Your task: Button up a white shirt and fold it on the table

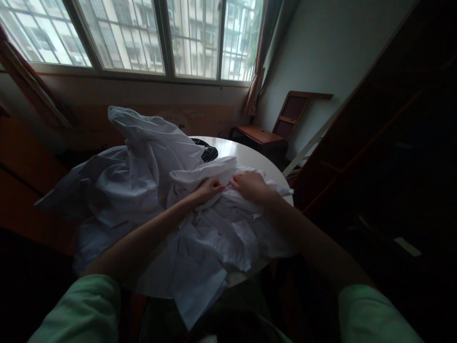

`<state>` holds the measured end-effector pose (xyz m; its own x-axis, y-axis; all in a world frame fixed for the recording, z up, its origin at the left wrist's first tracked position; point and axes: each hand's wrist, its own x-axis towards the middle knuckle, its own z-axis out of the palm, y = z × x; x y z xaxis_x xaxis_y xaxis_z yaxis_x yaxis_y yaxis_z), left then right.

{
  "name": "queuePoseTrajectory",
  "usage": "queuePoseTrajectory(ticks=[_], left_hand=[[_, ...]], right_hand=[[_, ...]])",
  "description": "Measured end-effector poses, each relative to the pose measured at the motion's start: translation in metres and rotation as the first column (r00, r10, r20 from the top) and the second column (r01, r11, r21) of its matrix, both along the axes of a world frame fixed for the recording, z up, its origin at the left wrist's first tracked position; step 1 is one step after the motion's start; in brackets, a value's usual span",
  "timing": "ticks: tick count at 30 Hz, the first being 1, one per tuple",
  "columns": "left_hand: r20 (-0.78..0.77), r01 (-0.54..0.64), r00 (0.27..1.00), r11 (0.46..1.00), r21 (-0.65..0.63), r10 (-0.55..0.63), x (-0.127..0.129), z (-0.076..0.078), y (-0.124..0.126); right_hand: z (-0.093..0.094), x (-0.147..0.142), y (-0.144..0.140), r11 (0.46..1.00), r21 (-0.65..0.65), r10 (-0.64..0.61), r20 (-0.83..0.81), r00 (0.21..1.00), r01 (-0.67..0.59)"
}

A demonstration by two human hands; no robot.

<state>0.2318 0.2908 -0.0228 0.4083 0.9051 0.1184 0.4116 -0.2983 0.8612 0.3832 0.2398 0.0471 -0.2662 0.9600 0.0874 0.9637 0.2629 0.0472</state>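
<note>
White garment (228, 233) lies crumpled mid-frame on the round bench (248, 150); I pinch it with my left hand (210, 189) and right hand (250, 186).

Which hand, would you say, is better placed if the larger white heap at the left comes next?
Likely the left hand: it is nearer the white heap, whereas the right hand would have to reach past the left hand.

The round white bench (246, 146) carries a crumpled white garment (228, 233), heaped white fabric (143, 166) overhanging its left side, and a dark striped cloth (210, 153).
</note>
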Motion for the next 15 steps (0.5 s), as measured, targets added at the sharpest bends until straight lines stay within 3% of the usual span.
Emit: queuePoseTrajectory(ticks=[3,6,10,15], left_hand=[[0.143,-0.075,0.985,0.990,-0.118,0.092,0.003,-0.003,0.008],[0.257,-0.168,0.946,0.976,-0.137,0.199,0.005,-0.004,0.009],[0.291,-0.175,0.936,0.979,-0.108,0.199,0.006,-0.001,0.006],[0.282,-0.141,0.950,0.990,0.007,0.133,0.006,0.004,-0.003]], right_hand=[[0.000,-0.016,0.005,0.988,-0.044,0.143,-0.085,0.986,-0.147],[-0.013,-0.018,0.012,0.983,-0.007,0.180,-0.119,0.977,-0.182],[-0.036,-0.006,0.019,0.991,0.051,0.133,-0.256,0.957,-0.124],[-0.053,0.001,0.017,0.988,0.138,-0.005,-0.420,0.908,0.069]])
